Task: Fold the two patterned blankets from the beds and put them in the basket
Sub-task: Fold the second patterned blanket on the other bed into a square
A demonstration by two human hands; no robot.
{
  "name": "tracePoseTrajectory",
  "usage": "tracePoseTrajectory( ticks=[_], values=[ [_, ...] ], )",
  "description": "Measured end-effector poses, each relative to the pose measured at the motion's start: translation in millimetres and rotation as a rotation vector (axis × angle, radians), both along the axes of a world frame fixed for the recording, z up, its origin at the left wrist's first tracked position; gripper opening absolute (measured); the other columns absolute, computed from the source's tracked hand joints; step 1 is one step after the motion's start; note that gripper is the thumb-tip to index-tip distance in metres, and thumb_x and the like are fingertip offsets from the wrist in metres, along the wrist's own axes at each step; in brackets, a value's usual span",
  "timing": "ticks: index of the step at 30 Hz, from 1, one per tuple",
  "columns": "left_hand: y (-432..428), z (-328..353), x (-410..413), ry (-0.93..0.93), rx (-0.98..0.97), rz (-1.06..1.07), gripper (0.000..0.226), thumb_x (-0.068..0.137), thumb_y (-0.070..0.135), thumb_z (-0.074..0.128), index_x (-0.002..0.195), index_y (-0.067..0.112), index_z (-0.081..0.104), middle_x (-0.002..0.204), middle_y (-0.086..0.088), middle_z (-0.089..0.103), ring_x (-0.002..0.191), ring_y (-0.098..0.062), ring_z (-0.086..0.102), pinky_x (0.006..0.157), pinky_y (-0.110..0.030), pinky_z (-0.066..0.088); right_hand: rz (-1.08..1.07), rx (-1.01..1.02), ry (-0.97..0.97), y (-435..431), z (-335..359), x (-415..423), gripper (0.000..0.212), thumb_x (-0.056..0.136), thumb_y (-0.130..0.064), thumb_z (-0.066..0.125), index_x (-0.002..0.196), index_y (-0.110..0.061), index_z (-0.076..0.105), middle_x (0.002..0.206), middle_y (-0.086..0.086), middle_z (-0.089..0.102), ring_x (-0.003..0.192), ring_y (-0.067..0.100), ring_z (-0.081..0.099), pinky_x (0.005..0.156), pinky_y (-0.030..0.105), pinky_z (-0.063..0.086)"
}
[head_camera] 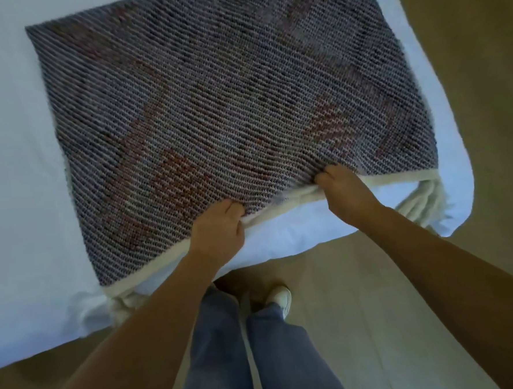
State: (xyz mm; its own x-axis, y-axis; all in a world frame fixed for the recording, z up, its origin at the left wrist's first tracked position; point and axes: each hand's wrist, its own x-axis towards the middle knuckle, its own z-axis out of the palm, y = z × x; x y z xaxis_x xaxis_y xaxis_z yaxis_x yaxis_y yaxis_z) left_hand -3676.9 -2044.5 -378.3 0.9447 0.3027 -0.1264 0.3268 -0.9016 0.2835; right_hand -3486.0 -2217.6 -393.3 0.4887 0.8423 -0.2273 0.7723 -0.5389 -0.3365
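A patterned blanket (213,100), woven in dark grey and white with reddish patches, lies folded flat on a white bed (9,155). Its near edge has a cream border with white tassels at both near corners. My left hand (218,229) grips that near edge left of its middle. My right hand (345,189) grips the same edge a little further right, fingers curled into the fabric. The edge is bunched slightly between both hands. No basket and no second blanket are in view.
The bed's corner (455,182) juts toward the right. A wood-tone floor (466,61) runs along the right side and in front of the bed. My legs in blue jeans (276,349) and a white shoe (281,296) stand close to the bed's near edge.
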Motion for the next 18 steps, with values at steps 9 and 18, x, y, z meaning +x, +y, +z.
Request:
tracePoseTrajectory(
  ticks=[9, 18],
  values=[
    [-26, -15, -14, 0.351, 0.062, 0.076, 0.045, 0.077, 0.030, 0.054, 0.119, 0.014, 0.050, 0.119, -0.009, 0.049, 0.110, -0.028, 0.043, 0.097, -0.039, 0.031, -0.180, -0.127, 0.176, -16, -2, -13, 0.018, 0.086, -0.009, 0.051, 0.096, 0.004, 0.059, 0.107, 0.020, 0.055, 0.106, 0.033, 0.049, 0.081, 0.040, 0.047],
    [-31, -2, 71, 0.213, -0.050, -0.098, 0.054, 0.087, 0.035, 0.049, 0.136, 0.017, 0.036, 0.139, -0.006, 0.037, 0.128, -0.023, 0.033, 0.107, -0.037, 0.026, -0.306, -0.276, -0.018, -40, -11, 26, 0.060, 0.095, -0.033, 0.041, 0.148, -0.019, 0.015, 0.156, 0.013, 0.014, 0.142, 0.033, 0.013, 0.113, 0.050, 0.016]
  ],
)
